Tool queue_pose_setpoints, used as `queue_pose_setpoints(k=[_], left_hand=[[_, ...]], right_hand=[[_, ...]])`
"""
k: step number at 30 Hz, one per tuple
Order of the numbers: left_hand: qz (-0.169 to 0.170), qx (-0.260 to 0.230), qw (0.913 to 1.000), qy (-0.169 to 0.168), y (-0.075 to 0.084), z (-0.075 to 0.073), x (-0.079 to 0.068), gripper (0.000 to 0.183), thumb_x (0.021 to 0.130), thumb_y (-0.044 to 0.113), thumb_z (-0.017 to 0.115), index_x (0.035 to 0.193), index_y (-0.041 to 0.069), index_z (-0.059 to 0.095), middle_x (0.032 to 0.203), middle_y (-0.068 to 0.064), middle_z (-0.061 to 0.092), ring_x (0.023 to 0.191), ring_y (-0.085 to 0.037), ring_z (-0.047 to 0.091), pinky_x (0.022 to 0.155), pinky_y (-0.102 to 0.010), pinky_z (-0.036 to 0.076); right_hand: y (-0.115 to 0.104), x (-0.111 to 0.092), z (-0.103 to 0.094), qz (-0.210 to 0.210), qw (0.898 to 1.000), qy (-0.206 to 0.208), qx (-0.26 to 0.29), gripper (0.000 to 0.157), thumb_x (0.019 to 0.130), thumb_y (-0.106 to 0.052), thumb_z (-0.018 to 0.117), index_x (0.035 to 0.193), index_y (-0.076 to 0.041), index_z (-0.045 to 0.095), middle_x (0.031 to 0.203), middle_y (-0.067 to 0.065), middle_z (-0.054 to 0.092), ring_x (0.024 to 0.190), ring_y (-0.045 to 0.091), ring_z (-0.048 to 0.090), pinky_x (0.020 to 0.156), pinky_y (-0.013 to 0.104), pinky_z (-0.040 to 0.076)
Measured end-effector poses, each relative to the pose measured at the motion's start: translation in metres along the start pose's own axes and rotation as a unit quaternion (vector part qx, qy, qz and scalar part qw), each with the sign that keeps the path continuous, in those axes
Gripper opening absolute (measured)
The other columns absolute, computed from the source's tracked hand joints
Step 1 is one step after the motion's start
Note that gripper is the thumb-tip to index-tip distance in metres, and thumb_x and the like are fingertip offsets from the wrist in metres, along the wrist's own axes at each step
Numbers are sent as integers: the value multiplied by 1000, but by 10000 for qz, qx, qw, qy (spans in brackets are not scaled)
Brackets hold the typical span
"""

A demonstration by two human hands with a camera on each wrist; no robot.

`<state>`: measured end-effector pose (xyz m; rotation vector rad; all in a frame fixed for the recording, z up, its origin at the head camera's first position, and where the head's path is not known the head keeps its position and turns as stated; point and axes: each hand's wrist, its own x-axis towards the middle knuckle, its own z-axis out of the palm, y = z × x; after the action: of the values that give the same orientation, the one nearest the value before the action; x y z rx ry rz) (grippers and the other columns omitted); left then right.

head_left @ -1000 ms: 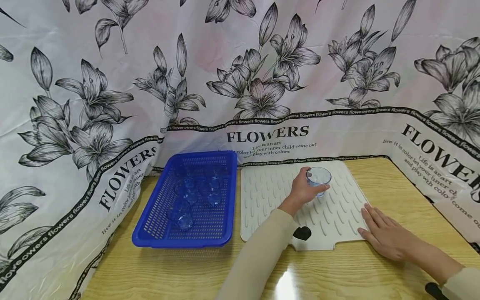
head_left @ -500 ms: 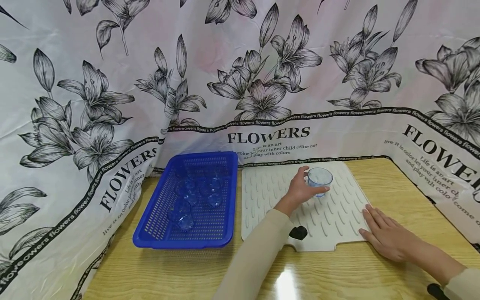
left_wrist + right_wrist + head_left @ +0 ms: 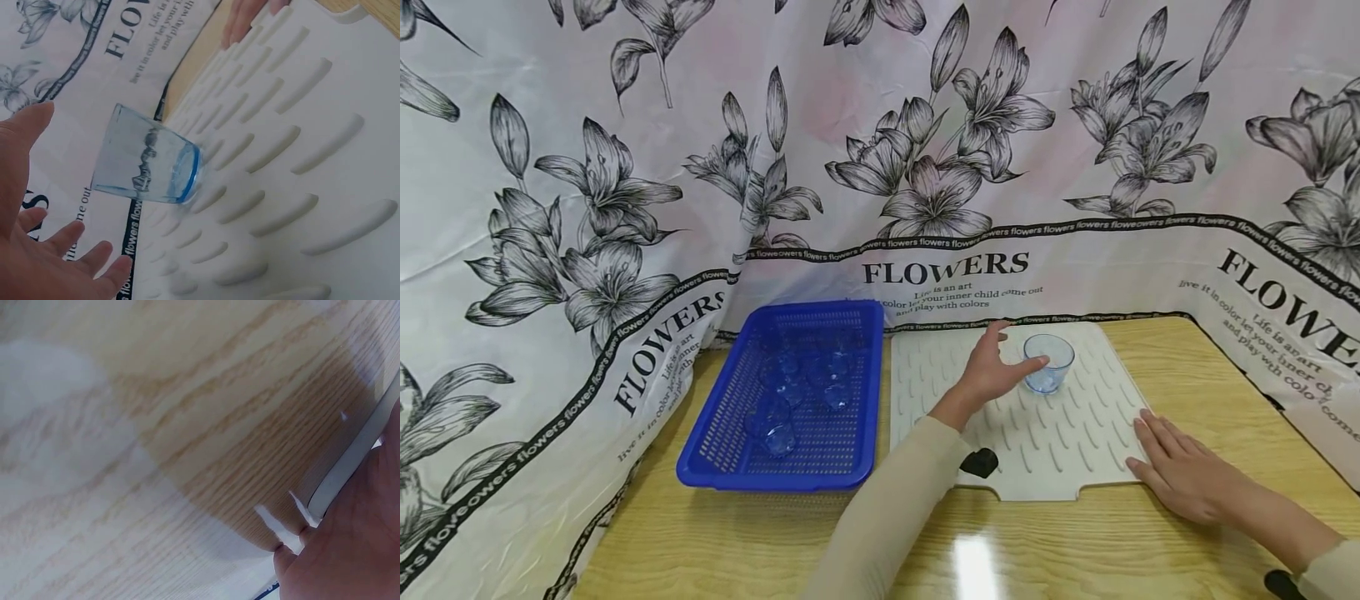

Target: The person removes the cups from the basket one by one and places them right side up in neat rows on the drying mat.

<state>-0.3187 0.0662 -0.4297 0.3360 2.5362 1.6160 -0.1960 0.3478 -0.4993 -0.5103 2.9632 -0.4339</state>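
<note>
A clear blue-tinted glass stands upright on the white ridged mat, toward its far right part. Just left of the glass is my left hand, its thumb and fingers spread. In the left wrist view a gap shows between the hand and the glass, and nothing is held. My right hand lies with straight fingers at the mat's right edge. The right wrist view has that hand against the mat's edge, over the wooden table.
Left of the mat sits a blue plastic basket with several similar glasses in it. A flower-printed cloth hangs behind and along both sides of the wooden table.
My left hand has let go of the glass and drawn back to the left. The glass stays standing on the mat. The right hand keeps its place at the mat's edge.
</note>
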Motion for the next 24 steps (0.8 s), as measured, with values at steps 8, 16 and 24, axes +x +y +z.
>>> queue_pose_setpoints(k=[8, 16, 24], left_hand=[[219, 685, 9973, 159, 8, -17, -13, 65, 101, 44, 62, 156, 20, 36, 153, -10, 45, 138, -23, 48, 110, -41, 44], [537, 1136, 9921, -18, 21, -38, -35, 63, 102, 44, 60, 156, 19, 38, 153, -8, 45, 139, -22, 48, 109, -40, 44], [1094, 1325, 9851, -93, 33, -66, -63, 57, 103, 37, 60, 153, 16, 43, 147, -7, 51, 130, -22, 53, 103, -37, 48]], right_hand=[[1, 2, 3, -49, 10000, -12, -3, 71, 112, -35, 40, 152, 20, 21, 158, 43, 16, 146, 60, 12, 121, 65, 1], [4, 3, 4, -63, 10000, -2, 2, 71, 112, -35, 38, 153, 20, 18, 158, 43, 14, 146, 61, 10, 119, 68, 4], [11, 3, 8, -51, 9999, -68, 121, 74, 112, -38, 36, 155, 18, 14, 160, 42, 10, 148, 59, 3, 120, 58, -15]])
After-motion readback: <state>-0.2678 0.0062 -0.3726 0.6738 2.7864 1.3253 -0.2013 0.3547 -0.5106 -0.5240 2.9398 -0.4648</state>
